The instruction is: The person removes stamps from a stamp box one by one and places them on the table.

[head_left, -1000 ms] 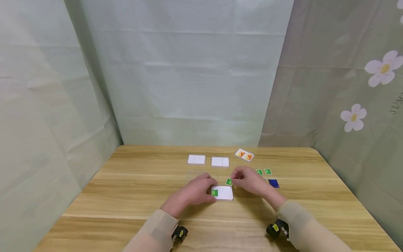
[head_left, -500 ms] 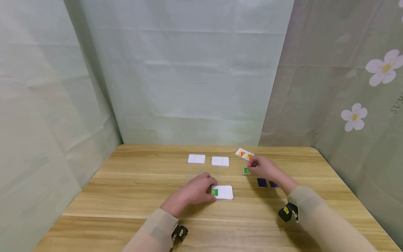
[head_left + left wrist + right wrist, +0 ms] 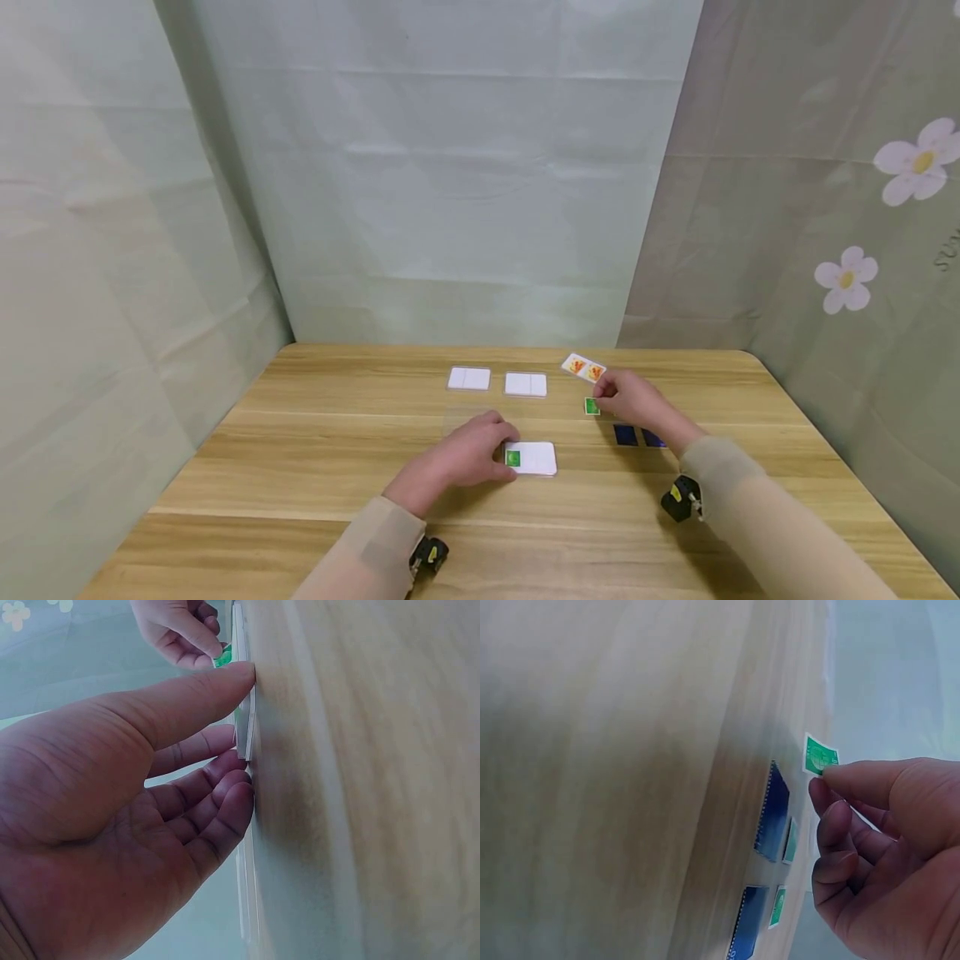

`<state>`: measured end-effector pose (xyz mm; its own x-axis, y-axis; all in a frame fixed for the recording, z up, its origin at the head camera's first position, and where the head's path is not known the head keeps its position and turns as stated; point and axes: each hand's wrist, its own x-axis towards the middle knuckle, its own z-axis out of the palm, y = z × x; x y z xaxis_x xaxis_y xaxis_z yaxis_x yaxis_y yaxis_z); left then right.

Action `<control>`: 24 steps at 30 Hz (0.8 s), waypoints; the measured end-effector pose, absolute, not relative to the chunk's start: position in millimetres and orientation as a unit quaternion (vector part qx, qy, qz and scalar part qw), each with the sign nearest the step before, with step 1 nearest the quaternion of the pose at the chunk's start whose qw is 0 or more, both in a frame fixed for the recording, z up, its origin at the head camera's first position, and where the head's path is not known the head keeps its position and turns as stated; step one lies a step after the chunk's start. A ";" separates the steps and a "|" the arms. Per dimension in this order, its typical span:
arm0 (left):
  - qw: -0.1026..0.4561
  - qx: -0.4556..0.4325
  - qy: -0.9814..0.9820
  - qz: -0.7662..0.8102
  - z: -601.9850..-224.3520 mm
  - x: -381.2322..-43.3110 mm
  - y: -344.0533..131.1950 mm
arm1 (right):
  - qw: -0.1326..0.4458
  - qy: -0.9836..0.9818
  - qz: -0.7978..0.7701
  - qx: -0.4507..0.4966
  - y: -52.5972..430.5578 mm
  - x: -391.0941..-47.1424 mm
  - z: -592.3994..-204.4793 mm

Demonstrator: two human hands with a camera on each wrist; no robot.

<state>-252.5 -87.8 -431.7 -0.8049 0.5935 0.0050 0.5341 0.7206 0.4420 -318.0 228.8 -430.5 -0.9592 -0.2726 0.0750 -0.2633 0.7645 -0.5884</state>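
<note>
My left hand (image 3: 472,454) lies at the left end of a white card (image 3: 538,458), gripping it with the thumb at the near edge and fingers at the far edge. A small green stamp (image 3: 513,458) shows on the card's left part. Farther back and to the right, my right hand (image 3: 633,400) pinches another green stamp (image 3: 592,406) between thumb and forefinger. The right wrist view shows this held stamp (image 3: 820,755) upright with a white border. Two dark blue stamps (image 3: 772,814) with perforated edges lie below that hand, beside two more green stamps (image 3: 790,840).
Two white cards (image 3: 468,378) (image 3: 526,384) lie side by side toward the back of the wooden table (image 3: 337,392). To their right is a tilted card with two orange pictures (image 3: 582,367). A faint clear sheet (image 3: 459,417) lies behind the left hand. Hanging cloth (image 3: 465,208) encloses the table.
My right hand has carried the green stamp from just behind the white card away to the right and back. Over the last half second it barely moves. The left hand stays on the card.
</note>
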 end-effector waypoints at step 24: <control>0.069 0.302 0.926 0.216 -435.0 -253.8 -86.5 | 0.002 0.960 -0.253 -0.120 224.8 -320.9 -438.4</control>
<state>-253.8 -86.5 -435.0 -0.8083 0.5887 0.0030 0.5294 0.7247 0.4411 -320.9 224.8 -438.4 -0.9712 -0.2315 0.0571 -0.2295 0.8432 -0.4862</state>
